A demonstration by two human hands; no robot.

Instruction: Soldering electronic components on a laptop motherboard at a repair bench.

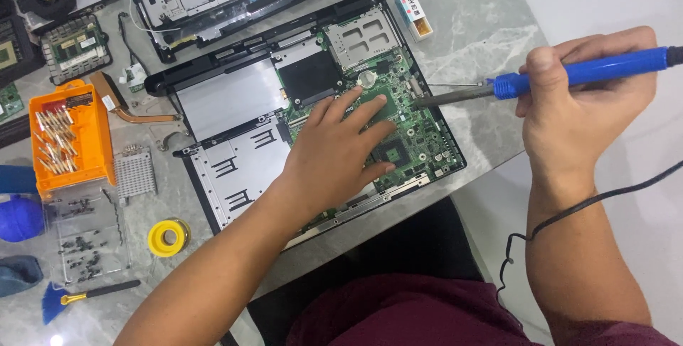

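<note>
The left hand (340, 148) lies open, flat on the green circuit board (420, 129) of the opened laptop (steadying it); the right hand (583, 115) grips the blue soldering iron (562, 76), tip best kept steady at the board's right edge.

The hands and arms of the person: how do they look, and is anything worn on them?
Left hand and right hand are bare: no gloves, rings or watch visible. Both forearms are uncovered; no sleeve shows on them. A thin black cable crosses the right forearm.

Bright, even overhead light, soft shadows, mild glare on metal, sharp focus.
</note>
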